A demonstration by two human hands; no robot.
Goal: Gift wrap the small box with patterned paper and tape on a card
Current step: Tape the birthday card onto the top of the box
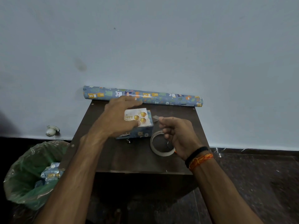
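The small box (140, 133), wrapped in blue animal-print paper, sits on the dark wooden table (129, 159). A white card (137, 116) with gold balloons lies on top of it. My left hand (119, 117) rests on the box, its thumb pressing the card's near edge, fingers stretched out flat. My right hand (176, 135) is just right of the box and pinches a short strip of clear tape (156, 117) between thumb and forefinger. The tape roll (159, 145) stands on the table under that hand.
A roll of the same patterned paper (145, 96) lies along the table's far edge against the blue wall. A bin with a green liner (29, 175), holding paper scraps, stands at the lower left. A small white object (51, 130) lies on the floor by the wall.
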